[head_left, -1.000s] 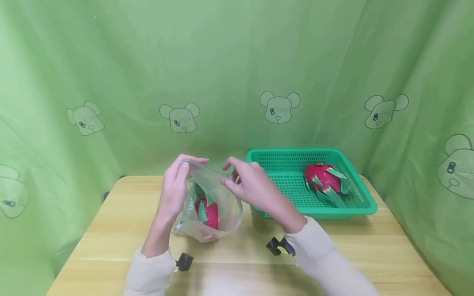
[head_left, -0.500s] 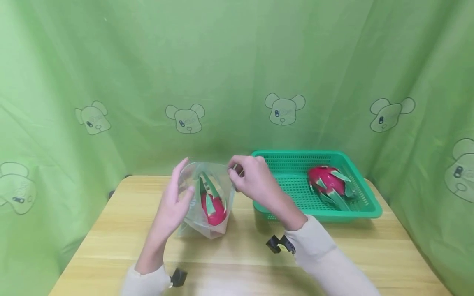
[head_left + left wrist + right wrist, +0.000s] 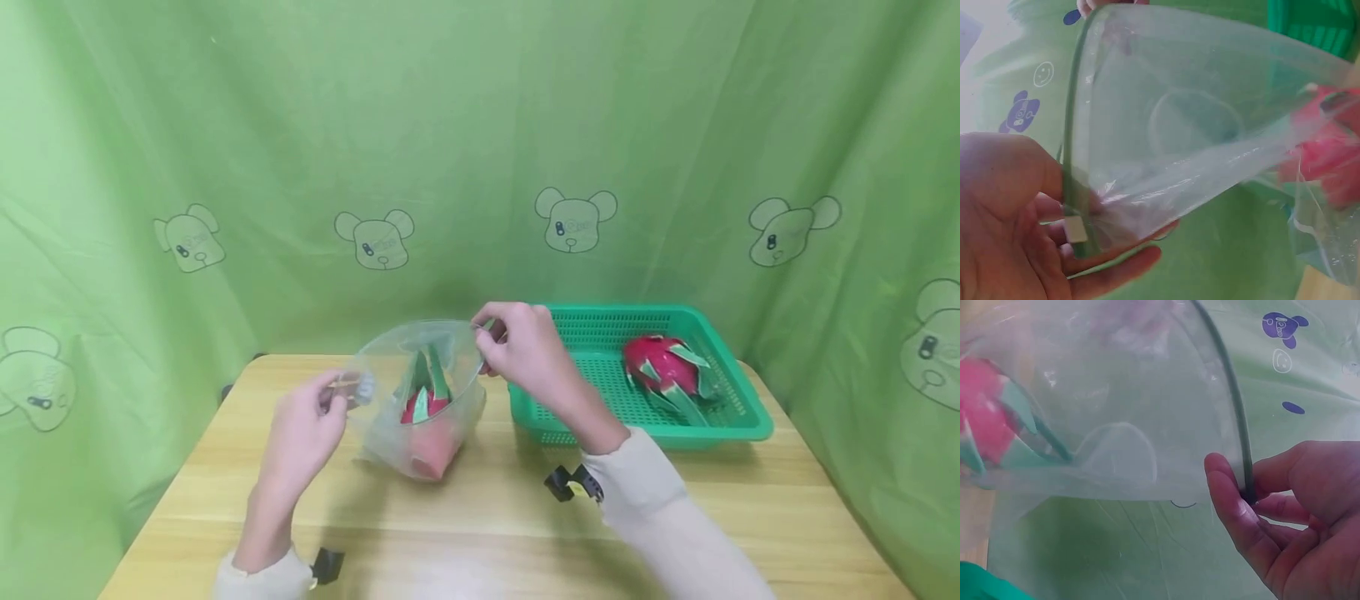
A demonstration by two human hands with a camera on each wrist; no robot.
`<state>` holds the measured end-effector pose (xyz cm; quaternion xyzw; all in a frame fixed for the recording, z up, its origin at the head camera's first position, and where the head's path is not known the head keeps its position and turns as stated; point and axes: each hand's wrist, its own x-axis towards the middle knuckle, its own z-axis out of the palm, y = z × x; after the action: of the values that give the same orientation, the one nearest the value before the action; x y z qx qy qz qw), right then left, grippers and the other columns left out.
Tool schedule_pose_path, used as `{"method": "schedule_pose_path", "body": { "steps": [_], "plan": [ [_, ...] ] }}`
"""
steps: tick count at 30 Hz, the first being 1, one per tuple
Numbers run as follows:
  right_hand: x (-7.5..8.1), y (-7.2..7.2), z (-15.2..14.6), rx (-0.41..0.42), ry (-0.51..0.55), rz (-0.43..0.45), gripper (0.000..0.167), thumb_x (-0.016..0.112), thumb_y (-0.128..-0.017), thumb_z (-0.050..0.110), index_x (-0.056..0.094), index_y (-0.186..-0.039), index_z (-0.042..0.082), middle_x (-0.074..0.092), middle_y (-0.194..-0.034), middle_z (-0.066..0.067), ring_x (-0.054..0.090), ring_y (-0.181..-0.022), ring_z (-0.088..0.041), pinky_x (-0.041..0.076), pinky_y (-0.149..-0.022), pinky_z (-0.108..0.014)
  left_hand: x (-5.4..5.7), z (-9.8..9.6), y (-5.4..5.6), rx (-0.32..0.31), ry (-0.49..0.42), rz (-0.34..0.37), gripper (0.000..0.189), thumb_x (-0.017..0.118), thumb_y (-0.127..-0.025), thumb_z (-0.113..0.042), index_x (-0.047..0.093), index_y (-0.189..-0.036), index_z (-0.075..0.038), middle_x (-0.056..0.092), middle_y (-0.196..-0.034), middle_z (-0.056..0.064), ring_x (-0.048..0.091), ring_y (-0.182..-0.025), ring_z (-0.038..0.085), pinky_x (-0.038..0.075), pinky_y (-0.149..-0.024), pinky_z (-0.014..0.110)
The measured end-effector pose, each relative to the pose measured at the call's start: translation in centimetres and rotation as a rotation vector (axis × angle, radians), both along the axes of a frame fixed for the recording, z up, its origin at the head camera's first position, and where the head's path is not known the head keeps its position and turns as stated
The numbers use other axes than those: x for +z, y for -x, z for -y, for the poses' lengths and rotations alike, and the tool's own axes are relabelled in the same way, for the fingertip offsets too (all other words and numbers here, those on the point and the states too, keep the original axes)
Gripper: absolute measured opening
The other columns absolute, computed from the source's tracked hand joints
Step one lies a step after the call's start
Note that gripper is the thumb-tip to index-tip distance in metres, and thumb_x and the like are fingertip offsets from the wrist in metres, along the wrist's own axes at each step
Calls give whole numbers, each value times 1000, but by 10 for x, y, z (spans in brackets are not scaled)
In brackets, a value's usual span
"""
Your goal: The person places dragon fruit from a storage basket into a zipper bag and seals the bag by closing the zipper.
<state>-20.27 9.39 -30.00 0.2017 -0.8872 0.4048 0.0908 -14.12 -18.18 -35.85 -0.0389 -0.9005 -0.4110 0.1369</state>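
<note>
A: Nearest the viewer, what has just changed?

B: The left hand, at about nine o'clock from the clear bag, now pinches a corner of its mouth, beside a pale slider. The mouth is thus held at both ends, which seems to give better control of the opening.

A: And the fruit?

B: One red dragon fruit sits inside the bag, its green leaves pointing towards twelve o'clock.

A: The farther grip?

B: The right hand, at two o'clock, pinches the opposite end of the rim between thumb and fingers.

A: How does this differ from the frame half a second earlier?

B: There, the left fingers stand straight along the rim; here they curl, lower and farther towards nine. Unchanged at three o'clock: the green basket, holding a second dragon fruit. Behind hangs the green curtain.
</note>
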Motion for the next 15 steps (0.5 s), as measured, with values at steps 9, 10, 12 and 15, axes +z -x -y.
{"method": "schedule_pose_path", "body": {
  "steps": [9,10,12,15],
  "plan": [
    [10,6,-13,-40,10,-2,22,58,-94,2,74,-108,0,70,-72,-3,70,-56,-14,56,-48,-31,29,8,12,69,71,-160,31,53,-94,-3,76,-115,-3,76,-104,17,66,-71,24,46,-49,27],
    [11,6,-14,-45,6,-2,22,58,-94,2,74,-109,1,70,-72,-3,70,-56,-14,56,-49,-31,32,8,13,69,80,-162,30,53,-95,-4,76,-115,-4,76,-103,17,64,-68,24,45,-48,28],
    [16,7,-17,-52,-3,1,22,58,-94,3,74,-109,1,71,-73,-3,69,-56,-14,56,-50,-31,38,8,16,65,99,-176,29,54,-94,-5,77,-112,-3,77,-101,16,68,-75,26,48,-50,29],
    [23,6,-19,-57,-20,-1,23,58,-94,4,74,-110,2,71,-73,-3,68,-56,-14,55,-50,-31,49,8,19,59,126,-176,28,54,-94,-6,77,-111,-3,77,-98,16,67,-69,25,47,-48,30]
  ]
}}
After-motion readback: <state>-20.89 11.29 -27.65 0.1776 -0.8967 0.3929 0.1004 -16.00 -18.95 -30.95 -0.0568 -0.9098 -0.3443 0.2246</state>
